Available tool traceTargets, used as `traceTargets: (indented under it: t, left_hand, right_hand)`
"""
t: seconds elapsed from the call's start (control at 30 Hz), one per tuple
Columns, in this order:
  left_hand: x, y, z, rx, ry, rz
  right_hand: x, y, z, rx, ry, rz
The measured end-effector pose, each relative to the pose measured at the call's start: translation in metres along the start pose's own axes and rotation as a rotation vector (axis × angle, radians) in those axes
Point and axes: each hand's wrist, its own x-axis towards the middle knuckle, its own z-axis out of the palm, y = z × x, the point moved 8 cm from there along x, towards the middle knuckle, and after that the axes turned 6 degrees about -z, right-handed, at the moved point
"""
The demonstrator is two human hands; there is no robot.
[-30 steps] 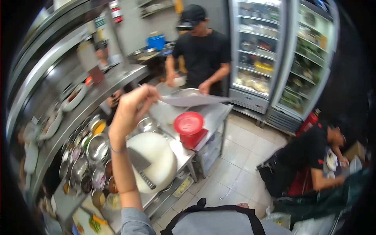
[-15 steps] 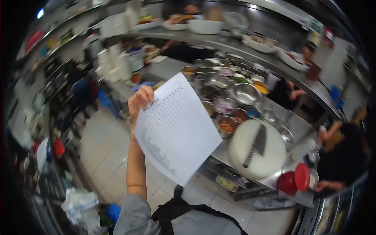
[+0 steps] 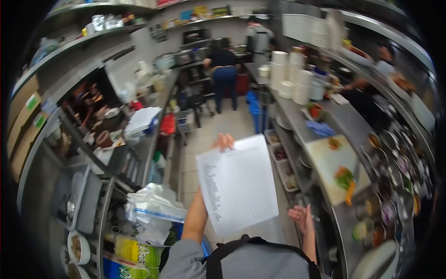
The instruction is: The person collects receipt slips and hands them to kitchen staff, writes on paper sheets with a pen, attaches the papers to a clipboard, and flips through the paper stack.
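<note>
My left hand (image 3: 224, 141) pinches the top edge of a white printed sheet of paper (image 3: 241, 186), its fingertips showing over the edge and the thumb hidden. The sheet hangs in front of my chest, with a ruled table and dense dark print along its left side. To the right of the paper, and apart from it, my right hand (image 3: 303, 218) is raised with fingers spread and nothing in it. That hand is near the edge of the right-hand steel counter (image 3: 297, 125).
A cutting board (image 3: 325, 158) with chopped greens lies on the right counter, beside stacked white cups (image 3: 278, 69) and metal bowls. White plastic bags (image 3: 153, 207) stand low on the left. One person (image 3: 224, 74) bends in the aisle; another (image 3: 259, 39) stands farther back.
My view has swung left from the prep counter to the aisle. The sheet is still in my left hand, now turned more upright. My right hand has come into view.
</note>
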Motion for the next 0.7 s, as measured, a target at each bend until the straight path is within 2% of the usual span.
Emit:
traceTargets:
  t: [0.1, 0.2, 0.3, 0.33, 0.43, 0.47, 0.57, 0.63, 0.67, 0.7]
  left_hand:
    - [-0.012, 0.017, -0.048, 0.184, 0.121, -0.150]
    - [-0.017, 0.027, -0.095, 0.230, 0.258, -0.253]
    - [-0.020, 0.032, -0.144, 0.168, 0.291, -0.293]
    - [-0.018, 0.033, -0.162, 0.124, 0.283, -0.301]
    - [-0.010, 0.042, -0.213, 0.137, 0.443, -0.253]
    - [-0.010, 0.041, -0.232, 0.020, 0.431, -0.216]
    - [0.010, 0.062, -0.235, -0.230, 0.718, -0.279]
    - [-0.025, 0.056, -0.287, -0.053, 0.904, -0.362]
    - [-0.059, 0.032, -0.353, 0.197, 0.931, -0.395]
    - [-0.087, 0.021, -0.390, 0.145, 1.005, -0.412]
  right_hand:
    - [0.083, -0.052, 0.157, 0.015, -0.367, -0.056]
    - [0.145, -0.023, 0.244, -0.205, -0.545, 0.054]
    - [0.188, 0.012, 0.294, -0.341, -0.514, 0.189]
    - [0.202, 0.022, 0.313, -0.191, -0.490, 0.197]
    - [0.248, 0.050, 0.352, -0.106, -0.522, 0.252]
    - [0.267, 0.053, 0.363, -0.104, -0.540, 0.244]
    - [0.341, 0.065, 0.393, -0.145, -0.588, 0.232]
    - [0.390, 0.060, 0.416, -0.199, -0.601, 0.161]
    - [0.415, 0.059, 0.429, -0.220, -0.612, 0.123]
    - [0.435, 0.061, 0.444, -0.231, -0.649, 0.131]
